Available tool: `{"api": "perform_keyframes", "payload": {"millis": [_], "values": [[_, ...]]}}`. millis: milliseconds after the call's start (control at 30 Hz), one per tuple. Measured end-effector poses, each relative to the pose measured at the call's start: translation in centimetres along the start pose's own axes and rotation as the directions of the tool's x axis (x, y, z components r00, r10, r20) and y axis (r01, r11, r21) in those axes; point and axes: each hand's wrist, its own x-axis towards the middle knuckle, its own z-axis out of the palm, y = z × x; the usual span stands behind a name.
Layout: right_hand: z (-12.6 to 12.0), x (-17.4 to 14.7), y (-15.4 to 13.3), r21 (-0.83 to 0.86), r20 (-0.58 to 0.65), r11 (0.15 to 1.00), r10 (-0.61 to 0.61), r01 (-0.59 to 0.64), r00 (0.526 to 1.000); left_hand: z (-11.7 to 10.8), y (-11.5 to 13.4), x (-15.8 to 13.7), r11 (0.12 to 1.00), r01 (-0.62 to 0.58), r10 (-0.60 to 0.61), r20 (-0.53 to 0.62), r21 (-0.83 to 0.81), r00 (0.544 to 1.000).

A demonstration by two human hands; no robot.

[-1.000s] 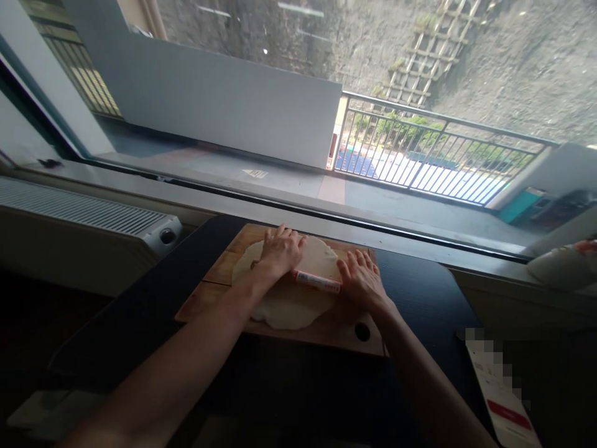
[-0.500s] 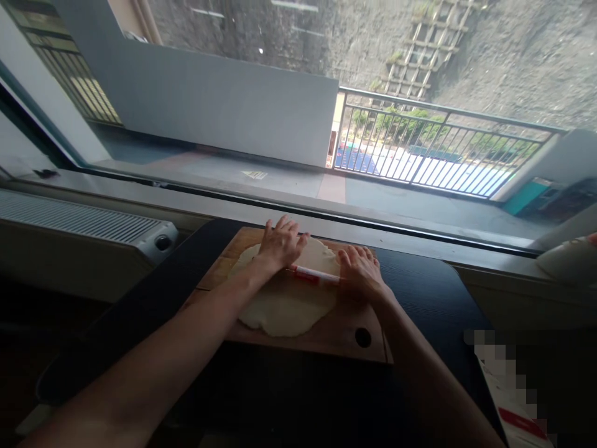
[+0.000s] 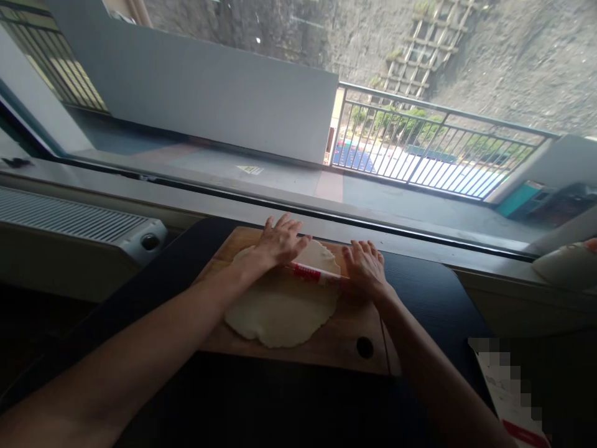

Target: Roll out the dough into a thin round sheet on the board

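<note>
A thin rolling pin [image 3: 306,272] with a red and white label lies across a flat, roughly round sheet of dough [image 3: 284,311]. My left hand [image 3: 281,241] rests over the pin's left end, fingers stretched out and spread. Over its right end lies my right hand [image 3: 366,269], fingers also extended, palm down. Both palms press on the pin rather than wrapping round it, and they hide its ends. Under the dough is a wooden cutting board [image 3: 326,358] with a round hole near its front right corner. My left forearm covers part of the dough's left side.
The board sits on a dark table [image 3: 420,292] with rounded corners, against a window sill [image 3: 224,202]. A white radiator [image 3: 93,218] stands left of the table. A pale item with red print [image 3: 506,386], partly pixelated, is at the lower right.
My hands and the rolling pin have moved slightly away from me over the dough. The pin has turned, so more red label shows. The view has shifted a little.
</note>
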Motion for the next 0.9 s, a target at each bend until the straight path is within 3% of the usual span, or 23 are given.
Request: {"api": "perform_keyframes", "payload": {"millis": [100, 200, 300, 367, 433, 500, 567, 633, 800, 900], "values": [[-0.3, 0.3, 0.0, 0.005, -0.007, 0.999, 0.047, -0.047, 0.999, 0.2, -0.1, 0.7, 0.998, 0.061, -0.061, -0.002, -0.015, 0.998], [-0.2, -5.7, -0.7, -0.013, -0.021, 0.988, -0.155, 0.154, 0.988, -0.4, -0.8, -3.7, 0.995, -0.095, 0.096, 0.040, -0.021, 0.995], [-0.1, -9.8, -1.1, -0.051, -0.023, 0.934, -0.355, 0.354, 0.935, -1.3, -1.4, -7.4, 0.958, -0.287, 0.288, 0.104, -0.017, 0.952], [0.0, -8.4, -0.8, -0.075, -0.066, 0.934, -0.355, 0.350, 0.933, -1.6, -1.5, -6.7, 0.944, -0.328, 0.327, 0.135, -0.015, 0.935], [0.3, -4.3, -0.3, -0.087, -0.110, 0.958, -0.281, 0.273, 0.953, -1.2, -1.4, -3.8, 0.960, -0.279, 0.276, 0.125, 0.004, 0.953], [0.6, 0.1, 0.2, -0.077, -0.120, 0.983, -0.173, 0.164, 0.978, -0.6, -1.1, -0.5, 0.989, -0.146, 0.144, 0.043, 0.036, 0.989], [0.6, 2.1, 0.4, -0.061, -0.116, 0.995, -0.086, 0.079, 0.990, -0.2, -1.0, 1.2, 0.999, -0.010, 0.012, -0.049, 0.045, 0.999], [0.6, 0.6, 0.2, -0.052, -0.110, 0.994, -0.104, 0.099, 0.988, -0.1, -1.1, 0.2, 0.999, 0.022, -0.020, -0.068, 0.036, 0.997], [0.4, -8.1, -0.9, -0.058, -0.028, 0.905, -0.423, 0.421, 0.906, -1.1, -2.4, -7.3, 0.976, -0.218, 0.216, 0.094, 0.016, 0.972], [0.4, -5.7, -0.7, -0.076, -0.066, 0.919, -0.392, 0.387, 0.918, -1.0, -2.7, -6.1, 0.979, -0.203, 0.197, 0.133, 0.028, 0.971]]}}
